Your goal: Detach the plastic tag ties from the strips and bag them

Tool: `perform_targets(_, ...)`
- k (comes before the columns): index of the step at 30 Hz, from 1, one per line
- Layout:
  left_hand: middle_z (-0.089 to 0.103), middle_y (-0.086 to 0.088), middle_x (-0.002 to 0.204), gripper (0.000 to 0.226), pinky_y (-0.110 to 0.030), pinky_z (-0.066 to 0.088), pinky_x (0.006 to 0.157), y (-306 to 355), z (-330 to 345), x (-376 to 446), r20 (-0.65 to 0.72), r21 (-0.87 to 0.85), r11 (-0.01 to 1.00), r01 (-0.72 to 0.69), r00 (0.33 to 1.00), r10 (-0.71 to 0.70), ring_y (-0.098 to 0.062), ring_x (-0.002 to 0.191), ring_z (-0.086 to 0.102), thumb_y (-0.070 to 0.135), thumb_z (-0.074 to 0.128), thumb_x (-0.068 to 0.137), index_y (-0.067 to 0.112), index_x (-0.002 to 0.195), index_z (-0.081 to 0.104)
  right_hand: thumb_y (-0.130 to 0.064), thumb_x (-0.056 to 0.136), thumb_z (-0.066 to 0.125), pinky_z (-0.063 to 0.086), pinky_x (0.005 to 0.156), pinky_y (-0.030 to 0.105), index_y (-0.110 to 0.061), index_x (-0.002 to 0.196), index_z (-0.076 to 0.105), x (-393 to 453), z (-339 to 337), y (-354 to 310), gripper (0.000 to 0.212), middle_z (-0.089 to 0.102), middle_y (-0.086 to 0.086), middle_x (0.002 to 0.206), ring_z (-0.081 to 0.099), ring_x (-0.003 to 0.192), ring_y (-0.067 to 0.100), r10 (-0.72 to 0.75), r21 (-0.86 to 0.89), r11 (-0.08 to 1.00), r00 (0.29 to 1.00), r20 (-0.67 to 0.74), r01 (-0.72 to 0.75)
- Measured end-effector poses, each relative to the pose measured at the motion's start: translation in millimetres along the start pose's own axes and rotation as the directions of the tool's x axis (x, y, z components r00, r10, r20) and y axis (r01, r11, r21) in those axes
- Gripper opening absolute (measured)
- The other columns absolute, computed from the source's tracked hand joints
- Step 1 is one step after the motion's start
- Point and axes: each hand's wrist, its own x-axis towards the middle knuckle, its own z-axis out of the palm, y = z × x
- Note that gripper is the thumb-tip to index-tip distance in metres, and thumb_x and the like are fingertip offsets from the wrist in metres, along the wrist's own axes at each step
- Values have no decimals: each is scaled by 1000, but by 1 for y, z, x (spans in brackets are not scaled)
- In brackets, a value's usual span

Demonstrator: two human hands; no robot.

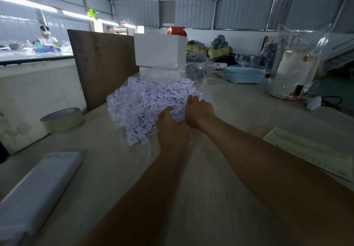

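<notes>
Both hands reach into a heap of white ties [151, 104] piled on the table [220, 178], inside a clear bag [193, 73] whose edges are hard to trace. The left hand [171, 129] lies on the near side of the heap, fingers buried among the ties, so its grip cannot be told. The right hand [199, 111] is just beside it, fingers curled into the pile; whether it holds any is hidden. Motion blur softens everything
</notes>
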Motion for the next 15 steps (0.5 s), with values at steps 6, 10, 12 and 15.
perform_targets(6, 48, -8, 146, 52, -39, 37, 108, 12, 1, -14, 20, 69, 991, -116, 993, 115, -24, 136, 42, 10, 59, 92, 13, 142, 48, -43, 101, 42, 39, 102, 49, -10, 154, 19, -39, 9, 23, 66, 28, 14, 155, 35, 136, 34, -165, 26, 984, 963, -212, 174)
perform_targets(10, 55, -6, 140, 48, -44, 42, 103, 13, 4, -22, 163, 203, 937, -285, 953, 254, -26, 129, 49, 10, 59, 89, 14, 137, 53, -37, 98, 47, 36, 107, 43, -7, 152, 26, -72, 8, 45, 64, 28, 14, 156, 29, 142, 31, -301, -31, 952, 922, -245, 303)
perform_targets(12, 60, -4, 133, 45, -44, 44, 99, 11, 6, -25, 273, 295, 879, -376, 914, 299, -25, 124, 53, 12, 58, 87, 17, 132, 58, -33, 95, 51, 37, 107, 42, -7, 146, 36, -91, 6, 54, 59, 32, 13, 154, 32, 140, 30, -329, -13, 942, 913, -243, 336)
perform_targets(15, 54, 0, 141, 49, -38, 40, 106, 7, 11, -26, 442, 421, 760, -495, 844, 304, -21, 131, 46, 19, 55, 88, 21, 138, 55, -28, 96, 49, 37, 105, 43, -9, 143, 42, -120, 4, 73, 50, 36, 12, 152, 34, 137, 30, -312, 23, 944, 916, -253, 328)
